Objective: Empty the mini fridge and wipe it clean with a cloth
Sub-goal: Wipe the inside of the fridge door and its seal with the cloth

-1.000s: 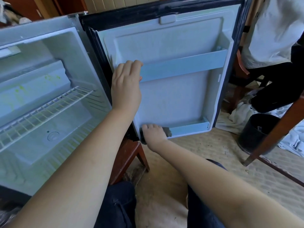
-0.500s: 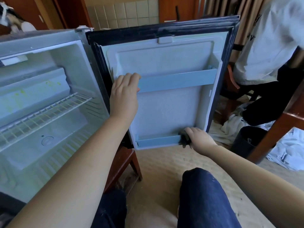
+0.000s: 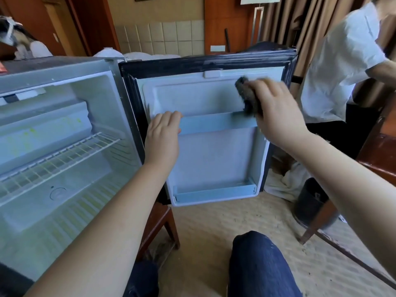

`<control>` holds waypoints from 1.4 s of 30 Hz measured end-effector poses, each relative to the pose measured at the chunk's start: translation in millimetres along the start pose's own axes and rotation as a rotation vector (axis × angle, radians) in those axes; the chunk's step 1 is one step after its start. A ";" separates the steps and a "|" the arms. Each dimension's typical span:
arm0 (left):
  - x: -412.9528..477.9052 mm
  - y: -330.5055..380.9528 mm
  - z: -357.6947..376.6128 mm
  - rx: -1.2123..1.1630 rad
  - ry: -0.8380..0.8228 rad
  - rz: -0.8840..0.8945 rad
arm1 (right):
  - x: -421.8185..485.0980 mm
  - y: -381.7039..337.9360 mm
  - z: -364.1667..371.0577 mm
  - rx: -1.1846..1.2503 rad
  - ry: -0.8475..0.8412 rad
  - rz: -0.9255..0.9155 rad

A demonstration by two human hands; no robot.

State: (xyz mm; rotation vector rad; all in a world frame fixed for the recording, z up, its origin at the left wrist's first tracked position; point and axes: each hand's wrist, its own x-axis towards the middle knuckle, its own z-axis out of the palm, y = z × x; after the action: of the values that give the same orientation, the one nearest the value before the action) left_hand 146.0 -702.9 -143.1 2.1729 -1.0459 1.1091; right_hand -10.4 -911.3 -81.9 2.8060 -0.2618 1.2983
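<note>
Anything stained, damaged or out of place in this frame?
Yes. Yellow-green stains speckle the back panel inside the mini fridge above the wire shelf; the ribbed floor looks yellowed too. The right hand holds the cloth on the door, so that grime is not yet wiped.

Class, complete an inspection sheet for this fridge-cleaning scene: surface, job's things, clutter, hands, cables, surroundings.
Surface: beige carpet, speckled.
Job's things: mini fridge open, holding only a wire shelf; yellowish stains inside; dark cloth against the upper door liner.
Clutter: white linen heaped on the floor beside a black bin.
Hands: left hand grips the door rail; right hand holds the cloth.
Cables: nothing seen.
Surroundings: person in a white shirt at right; curtains behind.
</note>
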 end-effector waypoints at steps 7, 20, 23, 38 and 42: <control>0.0 1.3 -1.9 0.012 -0.017 -0.024 | -5.8 -13.3 44.4 -0.214 -0.192 -0.049; 22.2 -28.9 -70.9 -0.127 0.152 -0.057 | 28.4 -143.1 91.2 -0.047 -0.202 -0.216; 54.6 -24.8 -78.6 -0.064 0.144 0.015 | 25.0 -123.5 78.2 0.080 -0.255 -0.258; 134.7 -19.4 -53.8 -0.162 -0.157 -0.170 | 44.4 -71.6 24.5 0.172 0.173 -0.055; 137.7 -26.5 -54.7 -0.209 -0.182 -0.158 | 75.1 -97.9 52.5 0.021 0.237 -0.230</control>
State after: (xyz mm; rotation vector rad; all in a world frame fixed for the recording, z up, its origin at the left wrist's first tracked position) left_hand 194.3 -706.0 -0.6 2.1734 -0.9976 0.7086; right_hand 93.4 -830.7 -55.4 2.5690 0.0809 1.5609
